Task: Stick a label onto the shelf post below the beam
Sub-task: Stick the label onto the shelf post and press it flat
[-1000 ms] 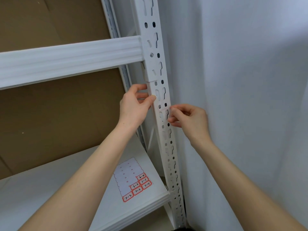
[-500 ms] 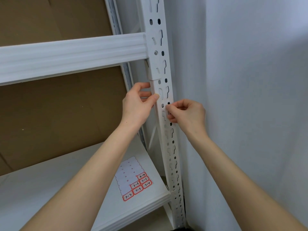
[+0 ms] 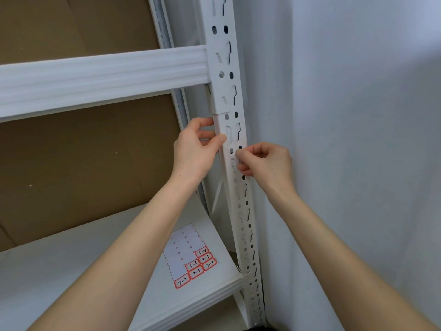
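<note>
Fingers (image 3: 205,134) of the left hand (image 3: 194,151) grip the shelf post (image 3: 241,211) below the beam (image 3: 102,75). Right hand (image 3: 267,163) fingertips (image 3: 240,154) pinch together against it, contents unclear.

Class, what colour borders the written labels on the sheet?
Red borders on the labels, head view.

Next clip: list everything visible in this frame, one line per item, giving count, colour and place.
shelf post: one, white, perforated, upright beside the wall.
beam: one, white, running left from the post near the top.
shelf board: one, white, lower left.
label sheet: one, white, lying on the shelf board near the post.
labels: six, red-bordered, handwritten numbers, at the sheet's near end.
cardboard: brown, behind the shelf.
wall: white, right side.
left hand: grips the post's left edge just below the beam.
right hand: fingers pinched together at the post's front, lower down; what they hold is too small to tell.
</note>
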`<state>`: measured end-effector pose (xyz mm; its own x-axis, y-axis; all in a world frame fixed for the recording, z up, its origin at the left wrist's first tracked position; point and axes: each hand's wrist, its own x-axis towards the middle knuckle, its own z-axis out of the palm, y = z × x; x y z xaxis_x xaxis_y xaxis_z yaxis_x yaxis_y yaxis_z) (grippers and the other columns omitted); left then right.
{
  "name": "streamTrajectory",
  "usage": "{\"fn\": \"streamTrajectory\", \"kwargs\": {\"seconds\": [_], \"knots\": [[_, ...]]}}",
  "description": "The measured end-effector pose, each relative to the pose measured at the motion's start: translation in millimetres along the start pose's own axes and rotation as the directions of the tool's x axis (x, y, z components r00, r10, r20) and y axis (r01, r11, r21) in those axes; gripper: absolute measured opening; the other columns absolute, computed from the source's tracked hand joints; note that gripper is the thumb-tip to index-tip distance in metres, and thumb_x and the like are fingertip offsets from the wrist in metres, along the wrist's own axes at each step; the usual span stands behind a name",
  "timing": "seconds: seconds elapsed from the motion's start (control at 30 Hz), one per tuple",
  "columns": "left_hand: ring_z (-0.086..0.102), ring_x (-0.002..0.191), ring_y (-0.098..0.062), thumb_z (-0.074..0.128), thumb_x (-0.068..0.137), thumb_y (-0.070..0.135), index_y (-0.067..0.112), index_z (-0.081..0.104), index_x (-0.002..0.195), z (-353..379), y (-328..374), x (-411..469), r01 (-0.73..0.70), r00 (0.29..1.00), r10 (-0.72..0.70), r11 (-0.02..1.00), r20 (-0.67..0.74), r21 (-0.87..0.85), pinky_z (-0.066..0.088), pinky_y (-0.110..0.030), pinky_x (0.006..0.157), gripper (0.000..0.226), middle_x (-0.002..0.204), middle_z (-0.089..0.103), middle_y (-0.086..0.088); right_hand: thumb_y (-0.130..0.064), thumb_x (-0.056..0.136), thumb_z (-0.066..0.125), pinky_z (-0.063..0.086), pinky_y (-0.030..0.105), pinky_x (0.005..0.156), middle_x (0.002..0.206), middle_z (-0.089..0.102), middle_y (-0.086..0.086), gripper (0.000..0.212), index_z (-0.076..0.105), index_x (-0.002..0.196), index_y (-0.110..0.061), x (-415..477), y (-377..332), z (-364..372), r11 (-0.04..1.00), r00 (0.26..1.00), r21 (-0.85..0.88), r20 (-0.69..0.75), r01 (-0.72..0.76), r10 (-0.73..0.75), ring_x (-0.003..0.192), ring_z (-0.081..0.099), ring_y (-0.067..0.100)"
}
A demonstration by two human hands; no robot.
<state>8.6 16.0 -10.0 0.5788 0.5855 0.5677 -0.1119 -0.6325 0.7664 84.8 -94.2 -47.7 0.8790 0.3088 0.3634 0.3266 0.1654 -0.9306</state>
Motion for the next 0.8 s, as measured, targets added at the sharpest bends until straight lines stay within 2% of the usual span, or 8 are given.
{"fn": "streamTrajectory", "kwargs": {"seconds": [0.27, 0.43, 0.63, 0.8], "knots": [[0.068, 0.092, -0.02, 0.069, 0.08, 0.027, 0.033, 0.056, 0.107, 1.3, -1.3, -1.1, 0.006, 1.0, -0.006, 1.0, -0.006, -0.011, 0.054, -0.046, 0.088, 0.031, 0.098, 0.068, -0.001, -0.008, 0.077, 0.061, 0.059, 0.037, 0.071, 0.058, 0.066, -0.001, 0.007, 0.065, 0.073, -0.011, -3.9, 6.3, -2.0, 0.997, 0.999, -0.06, -0.015, 0.051, -0.052, 0.06, 0.069, 0.012], [0.068, 0.092, -0.021, 0.068, 0.081, 0.026, 0.032, 0.056, 0.107, 0.7, 0.1, -0.2, 0.003, 1.0, -0.003, 1.0, 0.0, -0.01, 0.054, -0.046, 0.088, 0.03, 0.098, 0.069, -0.002, -0.018, 0.078, 0.069, 0.058, 0.031, 0.073, 0.06, 0.068, -0.003, 0.009, 0.067, 0.069, -0.018, -4.9, 4.7, 0.5, 0.99, 0.995, -0.104, -0.021, 0.096, -0.099, 0.063, 0.067, 0.012], [0.068, 0.092, -0.02, 0.068, 0.079, 0.027, 0.033, 0.056, 0.106, 0.4, -1.6, 0.1, -0.009, 1.0, 0.009, 1.0, 0.004, -0.01, 0.054, -0.045, 0.088, 0.03, 0.098, 0.069, -0.002, -0.013, 0.078, 0.061, 0.057, 0.025, 0.067, 0.057, 0.067, -0.002, 0.012, 0.064, 0.067, -0.018, -1.3, 5.0, 0.5, 0.99, 0.995, -0.112, -0.043, 0.087, -0.092, 0.058, 0.068, 0.009], [0.067, 0.093, -0.02, 0.068, 0.083, 0.023, 0.033, 0.055, 0.107, 0.5, -1.1, 0.4, -0.014, 1.0, 0.014, 1.0, 0.004, -0.005, 0.054, -0.045, 0.088, 0.029, 0.099, 0.069, -0.002, -0.02, 0.077, 0.069, 0.053, 0.018, 0.062, 0.057, 0.068, -0.002, 0.009, 0.066, 0.07, -0.017, -2.2, 3.9, -0.4, 0.99, 0.996, -0.112, -0.022, 0.085, -0.088, 0.057, 0.066, 0.007]]}}
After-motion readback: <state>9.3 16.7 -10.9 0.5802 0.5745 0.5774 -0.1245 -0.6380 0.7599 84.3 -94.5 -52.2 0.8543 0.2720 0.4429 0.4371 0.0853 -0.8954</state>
